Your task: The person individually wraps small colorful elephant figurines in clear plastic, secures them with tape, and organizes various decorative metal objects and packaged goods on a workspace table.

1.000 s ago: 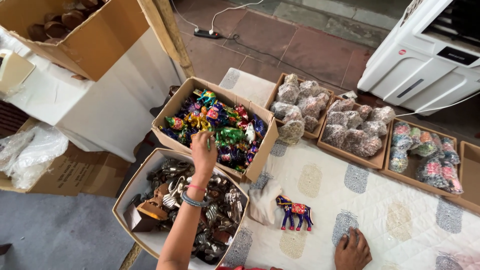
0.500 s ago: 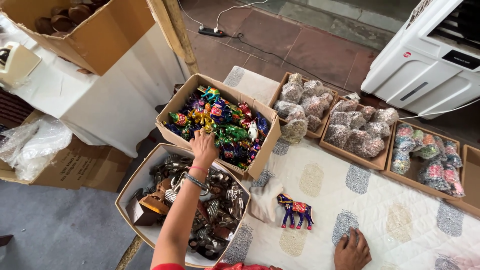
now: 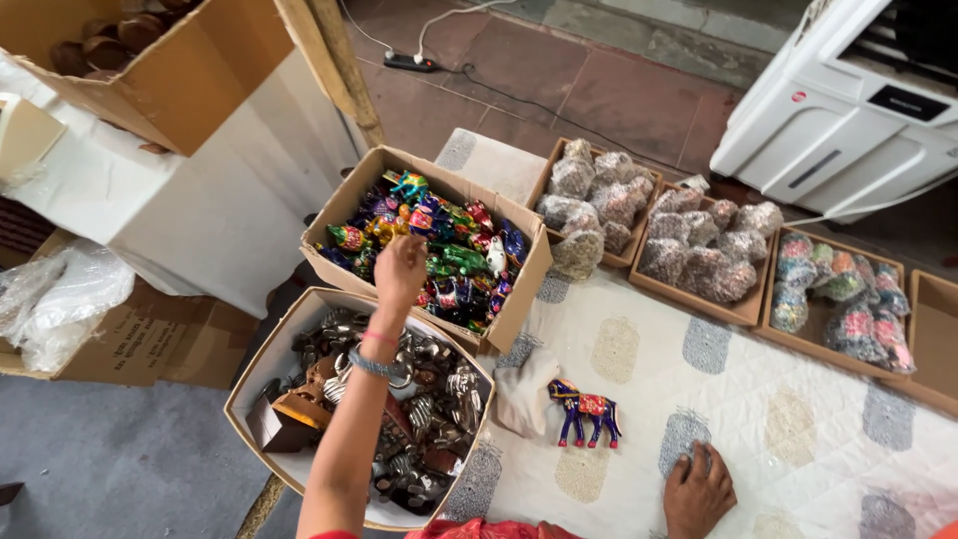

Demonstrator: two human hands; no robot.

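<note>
Left hand [image 3: 401, 268] is reached into the cardboard box [image 3: 519, 289] of bright painted figurines [image 3: 439, 245], fingers curled over them; whether one is pinched cannot be told. Right hand [image 3: 699, 491] is laid flat, fingers spread, on the patterned cloth [image 3: 798, 419]. A blue toy horse [image 3: 584, 409] stands on the cloth, apart from both hands. A box of metal pieces [image 3: 269, 359] sits under the left forearm.

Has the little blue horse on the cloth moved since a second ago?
No. The blue horse stands on the same spot of the patterned cloth, beside the white bundle; only the camera shifted.
</note>
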